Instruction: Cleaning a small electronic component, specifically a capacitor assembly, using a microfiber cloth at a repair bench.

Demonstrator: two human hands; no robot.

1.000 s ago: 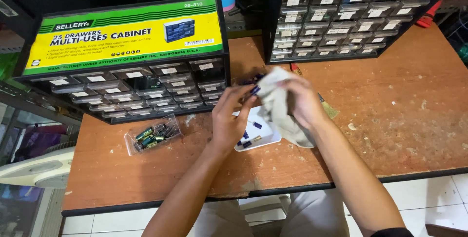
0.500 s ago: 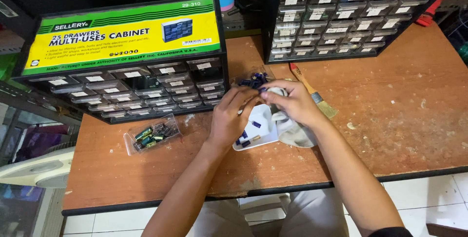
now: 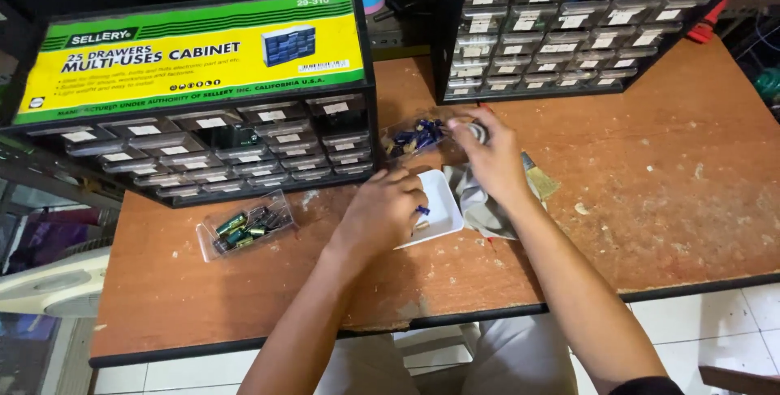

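Bare room lies toward the scuffed brown wooden bench's (image 3: pixel 691 200) right edge (cabinets crowd the back). Left hand (image 3: pixel 382 212) pinches a small blue capacitor (image 3: pixel 422 210) over the white plastic tray (image 3: pixel 443 200); right hand (image 3: pixel 487 155) grips a grey cloth (image 3: pixel 479 208) just beside.

Worn wooden table (image 3: pixel 666 200) with 2 drawer cabinets (image 3: pixel 203 102), clear drawer (image 3: pixel 244 226), white tray (image 3: pixel 439 208), cloth (image 3: pixel 479 204).

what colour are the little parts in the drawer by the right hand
Blue, in the clear drawer beside the right hand; head view.
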